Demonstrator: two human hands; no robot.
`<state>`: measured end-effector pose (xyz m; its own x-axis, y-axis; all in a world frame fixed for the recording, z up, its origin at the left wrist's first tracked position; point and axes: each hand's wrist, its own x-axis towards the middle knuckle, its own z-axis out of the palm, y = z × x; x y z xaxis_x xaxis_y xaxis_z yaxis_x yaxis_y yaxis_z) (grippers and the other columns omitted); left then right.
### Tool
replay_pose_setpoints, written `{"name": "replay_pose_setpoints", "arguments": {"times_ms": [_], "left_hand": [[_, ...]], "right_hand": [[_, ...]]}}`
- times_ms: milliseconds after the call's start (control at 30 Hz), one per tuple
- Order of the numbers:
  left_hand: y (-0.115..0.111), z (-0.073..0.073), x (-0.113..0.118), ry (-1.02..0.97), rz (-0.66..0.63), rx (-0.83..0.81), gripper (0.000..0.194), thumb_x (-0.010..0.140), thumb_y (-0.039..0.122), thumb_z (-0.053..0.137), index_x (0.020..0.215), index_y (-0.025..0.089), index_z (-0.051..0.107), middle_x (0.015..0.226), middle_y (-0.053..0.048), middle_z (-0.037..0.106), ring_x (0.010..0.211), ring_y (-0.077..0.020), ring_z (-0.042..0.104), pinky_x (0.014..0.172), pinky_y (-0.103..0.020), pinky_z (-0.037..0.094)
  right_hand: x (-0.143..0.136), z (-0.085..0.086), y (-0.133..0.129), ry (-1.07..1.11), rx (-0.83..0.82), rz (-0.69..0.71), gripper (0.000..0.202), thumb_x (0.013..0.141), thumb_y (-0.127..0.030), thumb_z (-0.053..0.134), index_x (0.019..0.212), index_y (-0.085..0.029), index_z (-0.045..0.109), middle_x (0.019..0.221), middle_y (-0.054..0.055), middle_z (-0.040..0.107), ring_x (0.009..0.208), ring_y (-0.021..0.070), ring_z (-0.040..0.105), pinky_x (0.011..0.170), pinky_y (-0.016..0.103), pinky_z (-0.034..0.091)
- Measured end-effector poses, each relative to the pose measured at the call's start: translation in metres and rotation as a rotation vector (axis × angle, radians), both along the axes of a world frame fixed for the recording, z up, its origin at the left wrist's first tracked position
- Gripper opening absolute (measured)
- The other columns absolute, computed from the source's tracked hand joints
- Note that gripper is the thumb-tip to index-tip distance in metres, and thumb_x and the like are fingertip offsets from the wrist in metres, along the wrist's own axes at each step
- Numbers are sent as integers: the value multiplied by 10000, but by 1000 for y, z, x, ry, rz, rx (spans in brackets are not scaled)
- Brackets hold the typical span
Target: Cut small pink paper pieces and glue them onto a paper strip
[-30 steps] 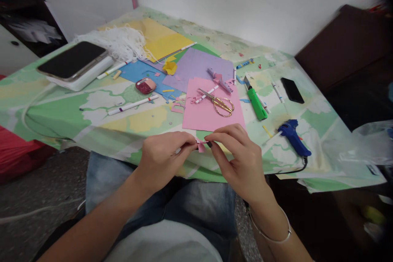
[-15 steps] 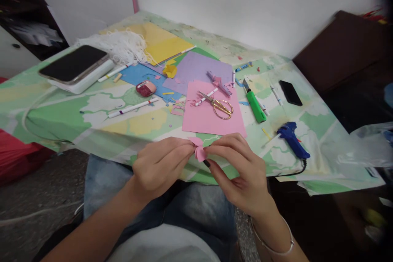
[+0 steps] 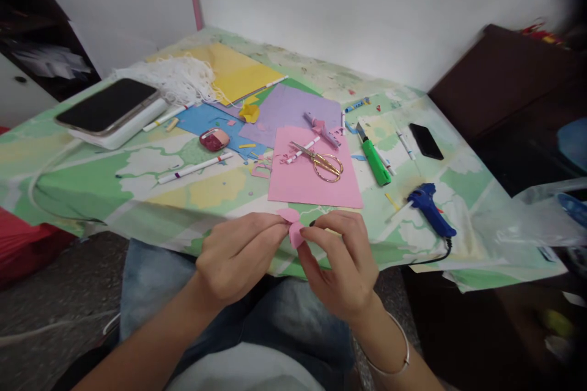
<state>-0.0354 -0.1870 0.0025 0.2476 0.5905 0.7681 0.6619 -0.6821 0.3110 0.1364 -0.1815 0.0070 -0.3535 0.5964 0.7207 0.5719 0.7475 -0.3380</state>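
A small pink paper flower [image 3: 296,234] with rounded petals is held up between both hands at the table's front edge. My left hand [image 3: 241,250] pinches it from the left, with the fingers closed. My right hand [image 3: 343,256] pinches a petal between thumb and index finger, the other fingers curled. Just beyond lies a pink sheet [image 3: 316,192], with gold-handled scissors [image 3: 326,165] and a white marker [image 3: 302,150] on it. A lilac rolled paper piece with a pink bit [image 3: 322,129] rests near its top edge.
A blue glue gun [image 3: 431,211] and a green box cutter [image 3: 376,162] with its blade out lie at the right, near a black phone [image 3: 426,141]. At the left are white yarn [image 3: 178,76], a phone on a white box [image 3: 110,107] and a marker [image 3: 195,167].
My right hand has shifted slightly left and down, its fingers now lower on the pink petal. The flower is turned a little. The whole view has tilted slightly.
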Motion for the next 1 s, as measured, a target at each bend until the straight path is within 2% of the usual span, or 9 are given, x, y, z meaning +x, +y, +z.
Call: {"name": "replay_pose_setpoints", "arguments": {"times_ms": [167,267,400,533,633,733,867,933,1000], "left_hand": [[3,-1,1,-6,-7,63,282,748,17,589,973,185,622,891,-48,718,830,-179,674,783,-274,537],[6,1,3,-5,29,63,264,734,42,635,959,180,615,811,-36,713,734,-159,662,712,-265,528],[9,2,4,-107,60,-42,196,746,121,657,912,212,605,734,-7,680,662,-150,617,618,-281,497],[11,3,3,-263,60,-183,136,738,167,680,845,218,613,724,-3,644,619,-128,548,550,-264,453],[12,6,3,-356,7,-267,70,737,192,686,769,210,627,686,3,626,564,-107,481,509,-252,421],[14,10,3,-432,-59,-363,48,737,197,686,728,205,640,679,-3,630,577,-112,486,502,-251,421],[18,11,-1,-528,-121,-467,56,708,182,707,698,199,654,758,-27,635,712,-141,579,622,-276,492],[20,10,-3,-574,-179,-544,54,703,173,706,688,182,655,868,-59,659,849,-173,622,751,-312,516],[21,9,-3,-631,-259,-651,55,719,175,688,688,165,644,981,-93,680,922,-200,643,803,-337,528]], "right_hand": [[-2,2,2,85,-71,-21,243,774,-49,570,939,-227,596,866,59,583,805,190,546,698,368,467],[-1,5,5,189,-232,-6,181,785,-71,567,885,-216,605,851,46,580,814,177,549,713,351,462],[2,6,10,389,-507,79,105,794,-108,563,838,-195,603,833,39,580,809,166,552,715,329,460],[5,5,16,507,-665,166,51,775,-150,597,811,-184,609,791,26,575,755,146,545,680,298,462],[4,7,19,578,-756,206,28,759,-179,618,786,-179,608,761,15,570,717,130,537,660,277,466],[3,7,20,647,-875,233,66,748,-219,643,790,-183,606,744,8,583,687,121,543,640,265,474],[4,5,22,715,-967,259,100,739,-245,672,783,-184,607,742,5,608,686,119,571,631,249,479],[5,4,23,733,-993,285,97,748,-242,673,790,-181,610,741,4,617,697,115,581,644,243,479],[5,4,25,750,-1009,307,94,753,-232,671,799,-180,608,752,5,626,717,113,589,665,242,481]]}}
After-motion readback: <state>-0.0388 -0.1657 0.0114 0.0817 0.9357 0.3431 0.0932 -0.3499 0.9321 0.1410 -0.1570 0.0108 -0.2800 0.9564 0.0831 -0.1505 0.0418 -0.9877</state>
